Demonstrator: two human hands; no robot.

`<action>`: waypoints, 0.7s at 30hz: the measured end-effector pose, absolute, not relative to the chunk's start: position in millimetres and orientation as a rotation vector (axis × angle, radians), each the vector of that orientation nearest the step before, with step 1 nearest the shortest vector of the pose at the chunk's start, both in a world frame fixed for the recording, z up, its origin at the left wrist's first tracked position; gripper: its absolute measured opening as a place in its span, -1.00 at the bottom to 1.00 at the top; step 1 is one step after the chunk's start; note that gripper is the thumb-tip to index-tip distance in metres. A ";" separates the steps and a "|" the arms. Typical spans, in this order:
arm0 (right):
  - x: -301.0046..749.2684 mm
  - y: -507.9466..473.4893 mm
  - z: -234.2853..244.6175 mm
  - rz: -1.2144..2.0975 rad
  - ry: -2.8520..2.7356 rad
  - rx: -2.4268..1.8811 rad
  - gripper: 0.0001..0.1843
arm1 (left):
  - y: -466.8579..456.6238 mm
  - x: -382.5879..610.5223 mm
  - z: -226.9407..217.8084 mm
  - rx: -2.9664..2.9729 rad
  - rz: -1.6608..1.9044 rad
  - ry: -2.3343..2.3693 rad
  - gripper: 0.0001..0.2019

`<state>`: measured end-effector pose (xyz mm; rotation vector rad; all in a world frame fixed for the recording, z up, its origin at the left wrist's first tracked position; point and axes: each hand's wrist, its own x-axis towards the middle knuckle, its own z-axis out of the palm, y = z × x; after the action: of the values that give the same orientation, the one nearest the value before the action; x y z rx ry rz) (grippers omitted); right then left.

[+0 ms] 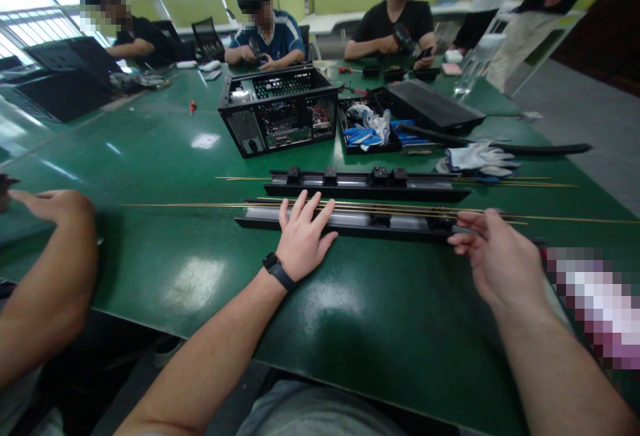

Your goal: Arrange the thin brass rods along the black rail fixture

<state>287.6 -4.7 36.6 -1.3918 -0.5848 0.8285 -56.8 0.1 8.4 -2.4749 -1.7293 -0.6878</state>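
My left hand (306, 239), a dark watch on its wrist, lies with fingers spread across the near black channel (345, 226) and the thin brass-coloured rods (400, 208) along its top. At the channel's right end, the fingers of my right hand (493, 249) are pinched together close to the rods. A greyish sliver shows at those fingertips, too blurred to name. Dark blocks (380, 217) sit inside this channel. Parallel behind it stands a second black channel (367, 186) with several similar blocks, and more thin rods stick out past its ends.
An open computer case (280, 113) stands behind the channels. Right of it are a black tray (370, 148) with gloves, a dark flat box (435, 106), a curved black strip (540, 149) and white gloves (483, 159). Another person's arm (55, 256) reaches in at left; several people sit opposite.
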 end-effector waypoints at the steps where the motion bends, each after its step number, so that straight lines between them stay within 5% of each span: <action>1: 287.0 -5.1 36.8 0.831 -0.582 -1.389 -0.61 | 0.2 -57.0 8.5 -2.475 -0.687 -1.729 -0.37; 21: 289.0 -2.4 41.9 0.850 -0.507 -1.415 -0.60 | 1.0 -57.3 6.4 -2.460 -0.692 -1.726 -0.37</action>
<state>289.0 -2.4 41.9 -1.4151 -0.5074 0.8504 -57.3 1.0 6.4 -2.4599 -1.7265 -0.6921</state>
